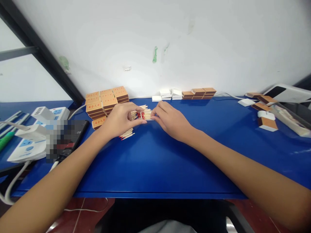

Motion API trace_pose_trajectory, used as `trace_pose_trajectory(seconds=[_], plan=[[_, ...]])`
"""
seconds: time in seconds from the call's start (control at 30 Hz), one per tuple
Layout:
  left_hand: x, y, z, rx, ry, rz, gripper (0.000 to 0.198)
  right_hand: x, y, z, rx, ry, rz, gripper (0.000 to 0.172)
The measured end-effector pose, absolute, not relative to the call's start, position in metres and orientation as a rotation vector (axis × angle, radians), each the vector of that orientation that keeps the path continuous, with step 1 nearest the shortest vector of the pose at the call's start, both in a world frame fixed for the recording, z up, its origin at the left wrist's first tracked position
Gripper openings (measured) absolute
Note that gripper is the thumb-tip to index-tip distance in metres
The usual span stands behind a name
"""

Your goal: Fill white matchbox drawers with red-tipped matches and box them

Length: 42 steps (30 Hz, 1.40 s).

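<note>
My left hand [122, 118] is curled, with thumb and fingers around a small white matchbox tray [141, 115], of which only the end edge shows clearly. Red-headed matches [147, 114] stick out of the tray's right side toward my right hand [171, 121]. Its thumb and fingertips are pinched together on the ends of those matches. More loose matches [126, 134] lie in a pile on the blue table under and behind my left hand. My palm and fingers hide part of the pile and most of the tray.
Stacked orange matchboxes [104, 102] stand left of my left hand. White trays [167, 94] and more matchboxes [199, 93] line the wall. A power strip [29, 142] and a phone [75, 136] lie at left. Scattered boxes [267, 123] and a white device [286, 93] sit at right.
</note>
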<state>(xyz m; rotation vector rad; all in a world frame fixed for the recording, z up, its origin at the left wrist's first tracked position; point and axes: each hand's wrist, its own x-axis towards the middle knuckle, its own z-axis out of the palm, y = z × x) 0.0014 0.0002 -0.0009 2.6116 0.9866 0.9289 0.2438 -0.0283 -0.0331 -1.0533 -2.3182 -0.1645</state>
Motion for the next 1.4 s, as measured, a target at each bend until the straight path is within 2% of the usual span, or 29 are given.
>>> trace_pose_trajectory(seconds=[0.23,0.37,0.5,1.0,1.27,1.4], plan=[[0.002,-0.002,0.003,2.525,1.147,0.977,0.035,0.231,-0.041,-0.029,-0.943,-2.224,-0.108,0.026],[0.001,-0.002,0.006,2.515,1.259,0.994,0.028,0.209,-0.05,-0.039,-0.758,-2.387,-0.083,0.028],[0.001,-0.003,0.008,2.524,1.292,0.994,0.03,0.195,-0.054,-0.048,-0.676,-2.511,-0.057,0.03],[0.0,-0.002,0.006,2.551,1.272,0.975,0.033,0.199,-0.049,-0.047,-0.846,-2.493,0.104,0.019],[-0.003,0.002,0.003,2.654,1.228,0.862,0.033,0.225,-0.038,-0.038,-0.911,-2.497,-0.154,0.027],[-0.001,0.0,0.001,2.649,1.211,0.814,0.036,0.242,-0.026,-0.031,-1.047,-2.332,-0.23,0.021]])
